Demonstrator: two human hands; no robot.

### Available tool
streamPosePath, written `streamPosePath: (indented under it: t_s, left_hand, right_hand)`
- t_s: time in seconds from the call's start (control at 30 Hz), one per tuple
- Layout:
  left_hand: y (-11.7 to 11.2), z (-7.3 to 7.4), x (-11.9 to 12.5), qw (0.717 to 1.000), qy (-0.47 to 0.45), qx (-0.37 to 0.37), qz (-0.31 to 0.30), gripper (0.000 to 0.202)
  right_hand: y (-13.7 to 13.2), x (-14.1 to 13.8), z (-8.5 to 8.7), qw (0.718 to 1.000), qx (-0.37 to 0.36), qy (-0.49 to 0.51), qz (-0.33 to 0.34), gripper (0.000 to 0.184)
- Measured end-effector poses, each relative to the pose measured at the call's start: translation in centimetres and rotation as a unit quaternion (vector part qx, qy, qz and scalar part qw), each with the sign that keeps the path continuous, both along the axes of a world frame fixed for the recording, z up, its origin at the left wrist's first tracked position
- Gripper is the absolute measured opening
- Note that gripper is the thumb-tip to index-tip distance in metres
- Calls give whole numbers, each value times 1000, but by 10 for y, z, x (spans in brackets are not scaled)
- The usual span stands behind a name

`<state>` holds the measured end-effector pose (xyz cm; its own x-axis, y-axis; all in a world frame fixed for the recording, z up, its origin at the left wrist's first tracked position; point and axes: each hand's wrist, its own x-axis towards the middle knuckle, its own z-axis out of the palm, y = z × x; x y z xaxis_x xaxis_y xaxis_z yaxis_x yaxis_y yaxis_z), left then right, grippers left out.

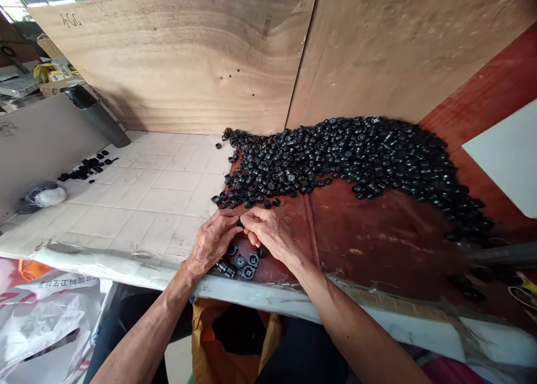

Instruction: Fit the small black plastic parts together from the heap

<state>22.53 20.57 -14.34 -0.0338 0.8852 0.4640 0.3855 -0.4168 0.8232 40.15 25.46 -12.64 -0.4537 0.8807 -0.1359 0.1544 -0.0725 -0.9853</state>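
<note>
At the front of the table, my left hand (216,236) and my right hand (268,233) meet with fingertips pinched together. Between them shows a small black plastic part (240,223), mostly covered by the fingers. Another black piece (262,251) is just below my right fingers; whether it is held or resting on the table I cannot tell. Several round black plastic caps (248,272) with ribbed insides lie below the hands, close to the table edge. Beyond the hands spreads a large heap of similar black parts (348,155).
A dark bottle (100,118) leans at the back left, near a few black scraps (86,169) and a wrapped white bundle (46,195). Wooden boards (188,65) wall off the back. Under the front edge (260,294) hangs an open yellow bag (205,339).
</note>
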Motion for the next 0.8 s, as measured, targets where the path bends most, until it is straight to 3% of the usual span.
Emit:
streamPosePath:
  t_s: [0.13, 0.2, 0.27, 0.33, 0.47, 0.7, 0.8]
  left_hand:
    - [0, -2, 2, 993, -106, -53, 11, 21]
    - [-1, -2, 2, 986, -148, -77, 0, 24]
    - [-4, -1, 1, 991, -125, -53, -4, 22]
    - [-6, -1, 0, 999, -48, -1, -2, 15]
    - [-8, 0, -2, 990, 110, 78, -33, 8]
    - [-9, 1, -2, 976, 188, 87, -66, 12]
    - [-7, 1, -1, 989, 119, 64, -56, 5]
  right_hand:
    - [-2, 4, 5, 989, 147, 18, -18, 18]
    - [-5, 5, 7, 982, 187, 25, -19, 17]
    - [-6, 4, 8, 989, 144, 40, -12, 15]
    - [-7, 2, 5, 996, 48, 75, -3, 17]
    - [-4, 0, -4, 983, -103, 150, 15, 27]
    - [1, 6, -7, 964, -212, 152, 44, 36]
    - [-2, 6, 2, 980, -145, 129, 39, 31]
